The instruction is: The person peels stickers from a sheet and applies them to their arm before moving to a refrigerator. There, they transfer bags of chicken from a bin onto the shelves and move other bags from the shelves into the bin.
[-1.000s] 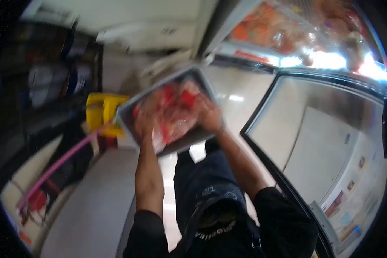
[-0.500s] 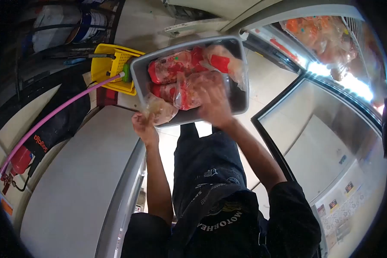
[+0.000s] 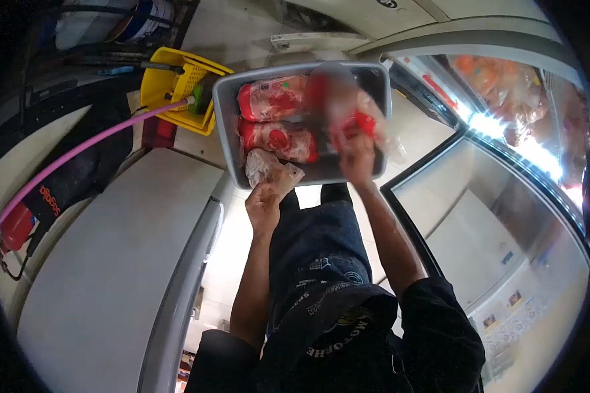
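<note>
Pale floor tiles (image 3: 416, 134) form the background. We see the left hand (image 3: 264, 205) pinching a cloudy bag (image 3: 261, 166) by its loose end, and the right hand (image 3: 358, 160) closed on a blurred red-marked pack (image 3: 363, 122), both at the grey tub (image 3: 221, 124); we judge slack film could tear or slip. Two red packs (image 3: 280, 141) lie inside; a yellow bucket (image 3: 156, 85) and open glass door (image 3: 482, 209) hem the sides.

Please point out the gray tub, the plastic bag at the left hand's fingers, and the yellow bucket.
Gray tub (image 3: 226, 121): head view, left wall.
Plastic bag (image 3: 263, 167): head view, crumpled body.
Yellow bucket (image 3: 153, 86): head view, left side.
</note>
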`<act>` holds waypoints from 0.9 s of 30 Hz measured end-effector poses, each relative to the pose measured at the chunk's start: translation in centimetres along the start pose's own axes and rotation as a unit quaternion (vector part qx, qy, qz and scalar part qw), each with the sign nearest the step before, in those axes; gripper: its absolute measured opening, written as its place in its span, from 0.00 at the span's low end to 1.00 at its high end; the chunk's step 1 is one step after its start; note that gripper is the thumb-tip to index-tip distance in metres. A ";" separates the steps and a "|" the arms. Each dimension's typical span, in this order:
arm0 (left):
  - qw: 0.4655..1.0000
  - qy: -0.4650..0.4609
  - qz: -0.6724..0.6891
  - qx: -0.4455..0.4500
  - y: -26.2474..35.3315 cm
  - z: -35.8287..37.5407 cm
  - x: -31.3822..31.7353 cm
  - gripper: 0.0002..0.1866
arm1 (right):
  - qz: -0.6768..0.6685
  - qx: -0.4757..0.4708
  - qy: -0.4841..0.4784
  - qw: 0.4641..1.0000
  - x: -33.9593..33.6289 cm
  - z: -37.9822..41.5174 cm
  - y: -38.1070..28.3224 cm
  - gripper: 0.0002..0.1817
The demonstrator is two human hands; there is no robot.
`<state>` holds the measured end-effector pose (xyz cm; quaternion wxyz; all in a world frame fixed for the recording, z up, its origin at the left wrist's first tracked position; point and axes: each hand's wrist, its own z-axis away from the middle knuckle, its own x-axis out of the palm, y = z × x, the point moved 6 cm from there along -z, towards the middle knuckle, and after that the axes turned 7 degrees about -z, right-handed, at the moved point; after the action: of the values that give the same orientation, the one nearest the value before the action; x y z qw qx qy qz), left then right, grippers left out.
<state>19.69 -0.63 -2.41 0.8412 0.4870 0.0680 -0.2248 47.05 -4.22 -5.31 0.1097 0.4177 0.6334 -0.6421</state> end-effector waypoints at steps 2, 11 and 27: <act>1.000 0.012 0.002 -0.013 -0.2 0.1 -0.5 0.08 | -0.028 0.131 0.089 0.987 -3.9 -0.6 1.6 0.05; 0.999 -0.016 -0.024 -0.023 -0.4 -0.1 -1.1 0.09 | -0.093 0.418 0.281 0.859 -9.1 -0.4 10.5 0.17; 0.926 0.115 0.350 -0.080 5.8 0.1 -10.2 0.14 | -0.276 0.493 0.322 0.760 -6.8 4.4 14.5 0.21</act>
<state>13.22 4.89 5.66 0.8890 0.4332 0.0076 0.1481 59.33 -13.32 -11.88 -0.5036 0.4038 0.3153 -0.6956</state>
